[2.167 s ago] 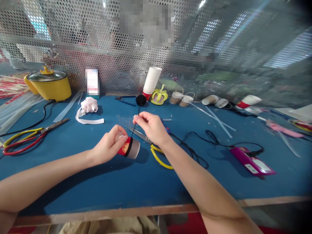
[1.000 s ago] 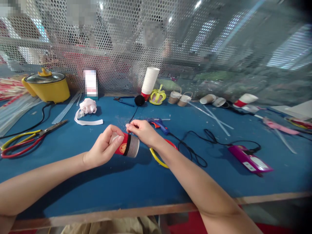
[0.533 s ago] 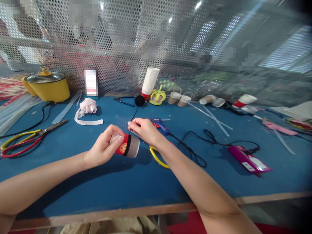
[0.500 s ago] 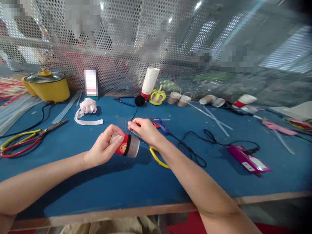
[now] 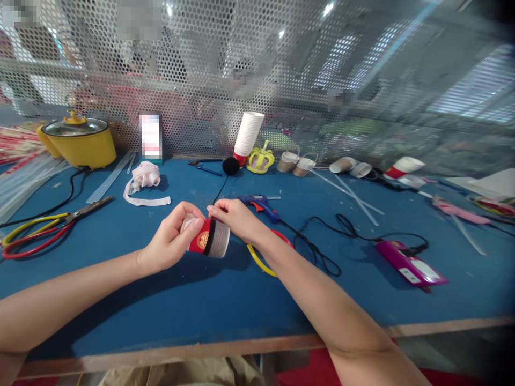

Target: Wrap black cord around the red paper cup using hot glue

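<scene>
My left hand [image 5: 171, 236] is closed around a red paper cup [image 5: 199, 241] with a gold emblem, tilted on its side with one end to the right. Black cord is wound in a band round the cup, beside a greyish wrapped section. Thumb and fingers of my right hand [image 5: 231, 217] pinch the black cord [image 5: 220, 191] at the cup's upper edge. From there the cord runs back to a black ball of yarn [image 5: 230, 166]. Behind my right wrist lie a blue glue gun [image 5: 263, 206] and red and yellow handles [image 5: 261, 261], partly hidden by my forearm.
Scissors [image 5: 70, 220], white ribbon [image 5: 145, 177] and a yellow electric pot [image 5: 78, 142] are at left. Stacked paper cups [image 5: 248, 134], a yellow woven basket [image 5: 260, 160] and pliers [image 5: 207, 166] stand or lie at the back. A purple power strip [image 5: 410, 262] is at right, with trailing cables.
My right hand has moved slightly down and left, closer against the cup, with the cord still pinched. The cup has turned slightly in my left hand, showing more of its emblem.
</scene>
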Available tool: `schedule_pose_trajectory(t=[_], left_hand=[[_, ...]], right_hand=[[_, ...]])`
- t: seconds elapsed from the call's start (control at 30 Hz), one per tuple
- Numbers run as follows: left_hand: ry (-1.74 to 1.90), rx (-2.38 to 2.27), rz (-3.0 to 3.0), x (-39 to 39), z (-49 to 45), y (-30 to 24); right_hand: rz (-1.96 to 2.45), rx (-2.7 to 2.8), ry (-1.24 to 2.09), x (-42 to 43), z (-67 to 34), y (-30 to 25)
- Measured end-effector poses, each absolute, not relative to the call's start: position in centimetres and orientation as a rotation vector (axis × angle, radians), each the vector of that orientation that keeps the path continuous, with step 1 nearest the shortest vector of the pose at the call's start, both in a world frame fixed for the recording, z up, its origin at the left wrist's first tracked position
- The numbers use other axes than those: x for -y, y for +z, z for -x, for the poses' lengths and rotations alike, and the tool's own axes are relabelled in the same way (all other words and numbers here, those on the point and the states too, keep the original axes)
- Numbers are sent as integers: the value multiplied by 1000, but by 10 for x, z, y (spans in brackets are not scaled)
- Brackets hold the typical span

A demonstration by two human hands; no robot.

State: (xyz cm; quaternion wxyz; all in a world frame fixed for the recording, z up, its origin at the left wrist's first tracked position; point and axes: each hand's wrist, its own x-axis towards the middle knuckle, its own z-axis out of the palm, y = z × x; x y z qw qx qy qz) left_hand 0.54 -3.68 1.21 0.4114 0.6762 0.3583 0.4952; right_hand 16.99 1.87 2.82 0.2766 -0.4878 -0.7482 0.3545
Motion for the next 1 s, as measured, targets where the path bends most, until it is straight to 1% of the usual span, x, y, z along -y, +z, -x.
schedule_pose_trajectory(t=[0.2, 0.43, 0.5, 0.7, 0.83, 1.0], left_hand=[[1215, -865, -1572, 35, -6, 14], [1244, -984, -1267, 22, -10, 14], [1255, -1048, -1138, 18, -11, 16], [1201, -1132, -885, 12, -15, 26], [1221, -1065, -987, 16, -11, 21], [1174, -969, -1412, 20, -6, 11]], right_hand=[[1281, 1970, 1076, -18, -169, 22], [1426, 1725, 1382, -25, -177, 27], [1410, 1737, 1340, -24, -182, 32], [1269, 2077, 903, 1, -184, 40], [1214, 2096, 900, 12, -180, 36], [1210, 1936, 1219, 9, -187, 32]])
